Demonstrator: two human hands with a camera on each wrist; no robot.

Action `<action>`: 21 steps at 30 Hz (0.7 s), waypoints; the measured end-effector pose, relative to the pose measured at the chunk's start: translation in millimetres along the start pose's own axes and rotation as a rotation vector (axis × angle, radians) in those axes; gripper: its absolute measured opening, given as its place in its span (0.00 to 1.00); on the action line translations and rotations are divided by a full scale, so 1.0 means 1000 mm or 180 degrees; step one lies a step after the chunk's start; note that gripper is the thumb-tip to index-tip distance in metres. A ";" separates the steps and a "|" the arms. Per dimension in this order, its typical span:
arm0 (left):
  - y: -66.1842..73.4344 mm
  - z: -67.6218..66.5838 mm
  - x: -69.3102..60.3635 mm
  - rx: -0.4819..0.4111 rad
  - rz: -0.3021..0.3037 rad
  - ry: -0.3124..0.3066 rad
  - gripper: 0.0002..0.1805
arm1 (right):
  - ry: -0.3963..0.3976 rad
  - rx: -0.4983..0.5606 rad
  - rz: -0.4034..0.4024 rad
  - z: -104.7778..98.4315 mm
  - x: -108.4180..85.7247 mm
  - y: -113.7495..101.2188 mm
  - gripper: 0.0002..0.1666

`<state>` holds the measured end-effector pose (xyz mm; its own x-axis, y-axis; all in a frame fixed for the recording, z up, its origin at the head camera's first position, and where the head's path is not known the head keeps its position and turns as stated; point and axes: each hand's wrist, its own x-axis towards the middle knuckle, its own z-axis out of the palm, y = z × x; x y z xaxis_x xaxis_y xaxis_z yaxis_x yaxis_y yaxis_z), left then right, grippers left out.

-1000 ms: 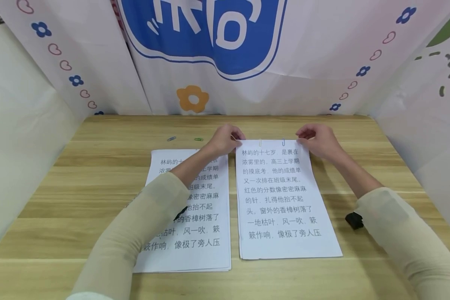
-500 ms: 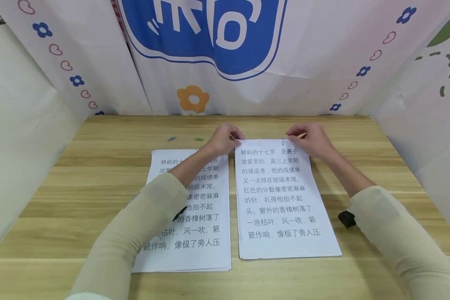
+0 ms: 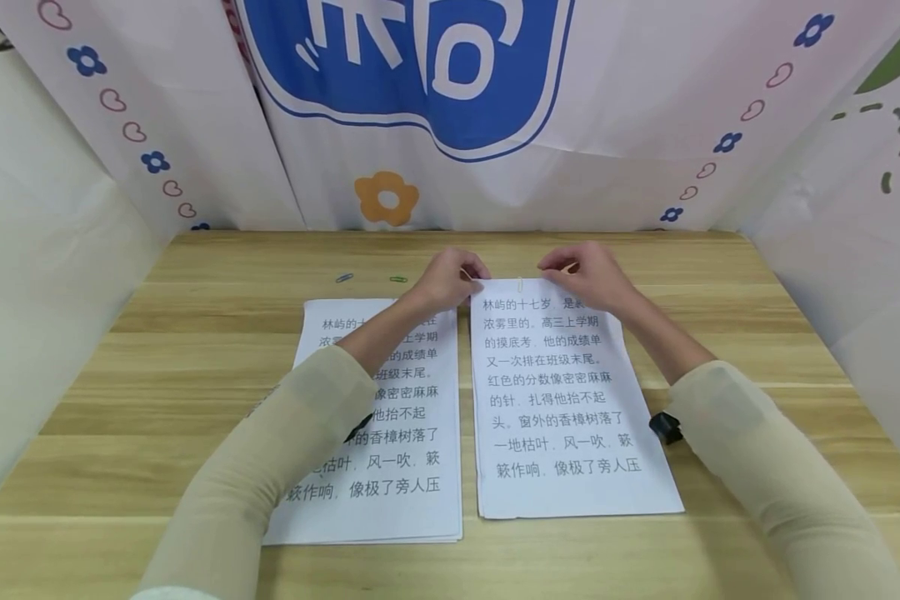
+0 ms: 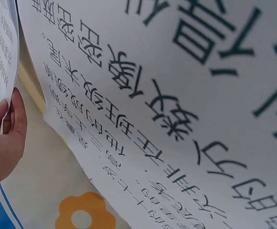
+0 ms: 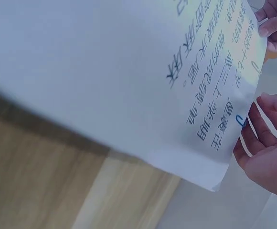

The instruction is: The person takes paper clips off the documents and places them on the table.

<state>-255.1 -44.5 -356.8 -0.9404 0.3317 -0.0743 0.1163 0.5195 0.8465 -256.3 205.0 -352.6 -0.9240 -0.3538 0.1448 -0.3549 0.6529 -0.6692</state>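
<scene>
The right-hand stack of printed sheets (image 3: 562,496) lies on the wooden table with its top edge slightly raised. My left hand (image 3: 450,279) pinches that stack's top left corner between thumb and fingers. My right hand (image 3: 588,273) is at the top edge, right of the middle, with fingers loosely bent and some reaching behind the paper. In the right wrist view a blue paper clip (image 5: 240,120) sits on the edge beside these fingers; my hand hides it in the head view. A pale yellow paper clip (image 3: 520,285) is on the same edge, between my hands.
A second stack of printed sheets (image 3: 420,525) lies to the left, partly under my left forearm. Beyond it on the table (image 3: 217,333) are a loose blue paper clip (image 3: 344,277) and a green paper clip (image 3: 398,279). A printed curtain (image 3: 585,192) stands at the back.
My right hand has slid left along the top edge, from the right corner to the blue paper clip, covering it in the head view. My left hand keeps its hold on the corner.
</scene>
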 end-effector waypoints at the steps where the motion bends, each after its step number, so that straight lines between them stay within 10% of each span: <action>1: 0.000 0.000 0.000 0.0003 0.0001 0.0001 0.08 | -0.0013 0.0009 0.0008 0.001 0.001 -0.001 0.12; 21: 0.002 0.001 0.000 0.0095 0.0007 0.0021 0.08 | -0.0279 0.0109 -0.0144 0.010 0.013 -0.007 0.08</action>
<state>-254.5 -42.8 -355.1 -0.9422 0.3278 -0.0691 0.1277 0.5422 0.8305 -264.7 188.8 -353.2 -0.8906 -0.4406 0.1122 -0.3895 0.6121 -0.6882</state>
